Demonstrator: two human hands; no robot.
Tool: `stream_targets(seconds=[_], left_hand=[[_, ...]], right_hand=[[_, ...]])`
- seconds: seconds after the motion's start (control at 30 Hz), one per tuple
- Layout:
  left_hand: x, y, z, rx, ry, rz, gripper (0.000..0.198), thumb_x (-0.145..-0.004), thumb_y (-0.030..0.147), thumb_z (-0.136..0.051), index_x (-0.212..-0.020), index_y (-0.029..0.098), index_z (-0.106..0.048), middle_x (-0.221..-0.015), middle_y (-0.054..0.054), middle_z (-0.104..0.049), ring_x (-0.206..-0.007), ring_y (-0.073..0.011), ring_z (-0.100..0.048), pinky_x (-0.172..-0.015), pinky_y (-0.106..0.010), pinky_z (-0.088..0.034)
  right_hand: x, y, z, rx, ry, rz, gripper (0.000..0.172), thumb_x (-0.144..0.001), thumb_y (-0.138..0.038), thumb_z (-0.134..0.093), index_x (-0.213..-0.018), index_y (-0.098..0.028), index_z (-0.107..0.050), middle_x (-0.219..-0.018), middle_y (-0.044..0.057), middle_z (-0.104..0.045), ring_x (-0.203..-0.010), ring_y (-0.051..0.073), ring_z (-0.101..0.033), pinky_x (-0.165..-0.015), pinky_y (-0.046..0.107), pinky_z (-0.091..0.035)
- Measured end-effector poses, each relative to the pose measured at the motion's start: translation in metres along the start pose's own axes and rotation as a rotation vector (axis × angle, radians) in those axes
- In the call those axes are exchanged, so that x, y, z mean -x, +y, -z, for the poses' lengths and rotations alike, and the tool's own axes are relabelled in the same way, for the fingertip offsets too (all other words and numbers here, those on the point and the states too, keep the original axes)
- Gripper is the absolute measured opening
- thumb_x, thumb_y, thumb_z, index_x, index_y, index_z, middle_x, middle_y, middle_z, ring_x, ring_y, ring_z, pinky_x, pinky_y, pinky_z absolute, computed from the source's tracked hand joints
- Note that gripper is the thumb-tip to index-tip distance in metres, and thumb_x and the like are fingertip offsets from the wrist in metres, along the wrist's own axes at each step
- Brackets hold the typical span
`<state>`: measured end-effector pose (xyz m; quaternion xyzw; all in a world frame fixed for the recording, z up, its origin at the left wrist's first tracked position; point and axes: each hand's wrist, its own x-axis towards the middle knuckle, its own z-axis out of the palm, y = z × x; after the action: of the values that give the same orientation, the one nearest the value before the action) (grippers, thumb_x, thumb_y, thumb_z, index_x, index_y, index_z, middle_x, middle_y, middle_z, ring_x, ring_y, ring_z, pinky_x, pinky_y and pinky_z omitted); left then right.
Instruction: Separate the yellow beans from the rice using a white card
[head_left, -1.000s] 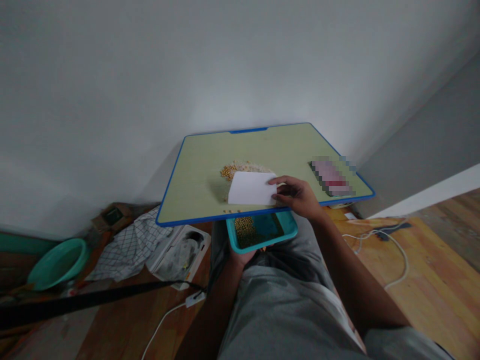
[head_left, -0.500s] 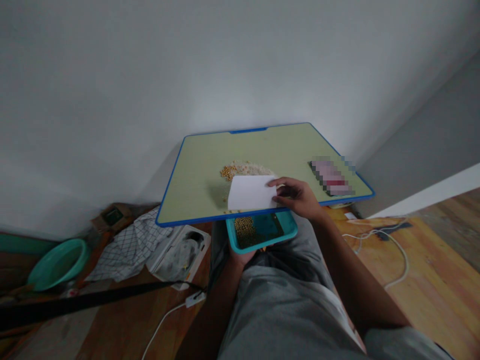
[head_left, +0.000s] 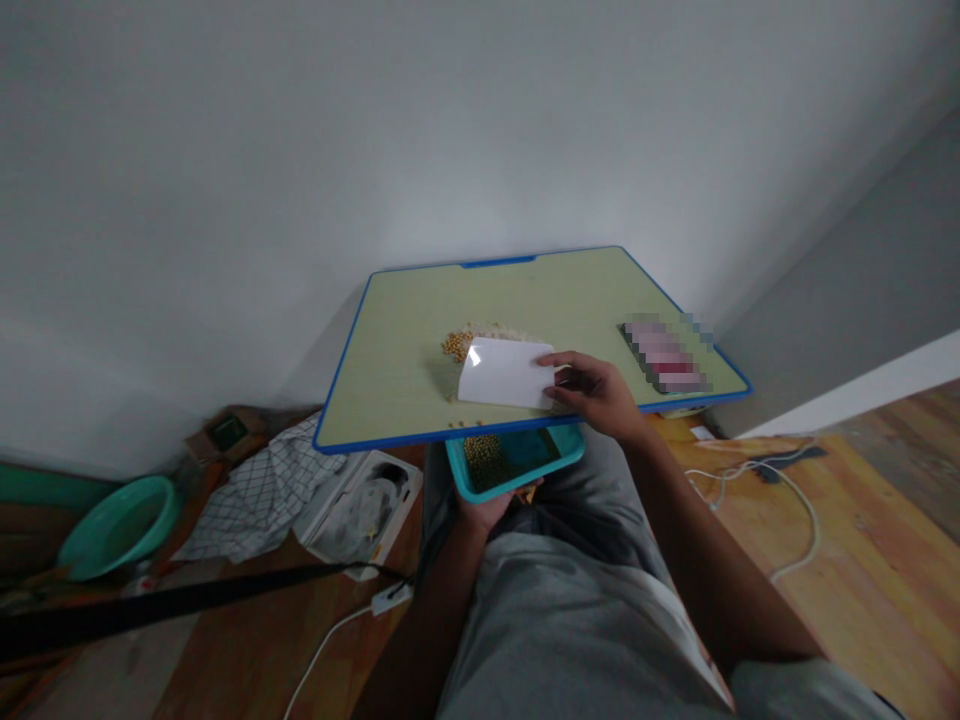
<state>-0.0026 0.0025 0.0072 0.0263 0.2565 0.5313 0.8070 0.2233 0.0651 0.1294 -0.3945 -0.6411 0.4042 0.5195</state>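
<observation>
The right hand [head_left: 596,393] pinches the card [head_left: 504,374] by its three o'clock edge over the surface [head_left: 405,310], grains [head_left: 456,346] at eleven o'clock. The left hand [head_left: 486,509] grasps the tray [head_left: 529,480] from below, at six.

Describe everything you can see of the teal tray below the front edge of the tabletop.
The teal tray is shallow and roughly rectangular, with rounded corners, a raised rim and a plastic look. Tan beans lie toward its left end, with smaller dark grains nearer the front; some bluish floor shows bare. It is held above the lap, with the edge of the tabletop hiding its far side. The left hand supports it from underneath.
</observation>
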Motion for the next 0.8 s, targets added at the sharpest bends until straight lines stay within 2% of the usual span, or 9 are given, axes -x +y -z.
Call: stream_targets(seconds=[0.07,0.17,0.33,0.47,0.57,0.63,0.73,0.8], left_hand=[[0.001,0.001,-0.004,0.001,0.022,-0.003,0.069,-0.111,0.06,-0.027,-0.138,0.023,-0.079,-0.168,-0.02,-0.058,-0.169,-0.0481,-0.033,-0.123,-0.094,-0.015],[0.001,0.002,-0.01,0.023,0.084,-0.011,0.069,-0.112,0.057,-0.026,-0.145,0.023,-0.075,-0.173,-0.019,-0.052,-0.168,-0.048,-0.035,-0.125,-0.093,-0.016],[0.0,-0.001,-0.005,0.049,0.084,-0.012,0.073,-0.111,0.059,-0.025,-0.138,0.018,-0.08,-0.172,-0.023,-0.051,-0.166,-0.0508,-0.037,-0.125,-0.094,-0.012],[-0.001,0.0,-0.001,0.04,0.056,-0.016,0.074,-0.111,0.06,-0.025,-0.125,0.018,-0.085,-0.167,-0.022,-0.057,-0.168,-0.0471,-0.036,-0.128,-0.09,-0.012],[0.0,0.003,-0.004,0.017,0.045,-0.031,0.074,-0.112,0.06,-0.022,-0.136,0.024,-0.081,-0.169,-0.015,-0.057,-0.168,-0.0476,-0.036,-0.129,-0.09,-0.009],[0.002,0.003,-0.008,0.015,0.069,-0.038,0.072,-0.112,0.06,-0.022,-0.152,0.027,-0.072,-0.176,-0.013,-0.049,-0.167,-0.0467,-0.039,-0.131,-0.088,-0.01],[0.005,0.003,-0.015,0.061,0.115,-0.049,0.073,-0.113,0.059,-0.024,-0.175,0.026,-0.043,-0.182,-0.014,-0.037,-0.167,-0.0432,-0.04,-0.136,-0.082,-0.013],[0.006,0.003,-0.018,0.082,0.121,-0.047,0.077,-0.112,0.06,-0.025,-0.18,0.024,-0.028,-0.184,-0.014,-0.035,-0.168,-0.045,-0.037,-0.136,-0.084,-0.008]], right_hand=[[0.0,-0.001,0.001,0.027,-0.029,0.01,0.042,-0.085,-0.024,-0.085,-0.126,-0.021,-0.083,-0.09,0.003,-0.074,-0.076,0.014,-0.068,-0.071,0.028,-0.057],[0.0,0.0,0.001,0.074,-0.067,0.035,0.042,-0.087,-0.024,-0.083,-0.129,-0.021,-0.084,-0.095,0.004,-0.076,-0.079,0.015,-0.069,-0.074,0.029,-0.059],[-0.002,0.001,-0.002,0.101,-0.087,0.057,0.044,-0.089,-0.023,-0.079,-0.133,-0.021,-0.083,-0.105,0.007,-0.079,-0.084,0.015,-0.071,-0.08,0.03,-0.063],[-0.004,0.002,-0.008,0.115,-0.092,0.085,0.042,-0.09,-0.021,-0.077,-0.131,-0.022,-0.084,-0.111,0.008,-0.08,-0.087,0.016,-0.071,-0.082,0.031,-0.064],[-0.006,0.001,-0.014,0.107,-0.115,0.104,0.042,-0.09,-0.02,-0.077,-0.131,-0.023,-0.084,-0.113,0.008,-0.08,-0.09,0.017,-0.072,-0.084,0.032,-0.064],[-0.006,0.0,-0.017,0.108,-0.137,0.111,0.041,-0.09,-0.02,-0.076,-0.13,-0.024,-0.084,-0.108,0.007,-0.079,-0.088,0.016,-0.071,-0.084,0.031,-0.063],[-0.007,-0.001,-0.02,0.11,-0.146,0.111,0.038,-0.09,-0.02,-0.076,-0.127,-0.024,-0.085,-0.103,0.005,-0.078,-0.086,0.016,-0.07,-0.083,0.03,-0.062],[-0.007,-0.002,-0.019,0.104,-0.151,0.099,0.037,-0.091,-0.021,-0.076,-0.126,-0.024,-0.086,-0.1,0.005,-0.077,-0.085,0.016,-0.069,-0.081,0.03,-0.061]])
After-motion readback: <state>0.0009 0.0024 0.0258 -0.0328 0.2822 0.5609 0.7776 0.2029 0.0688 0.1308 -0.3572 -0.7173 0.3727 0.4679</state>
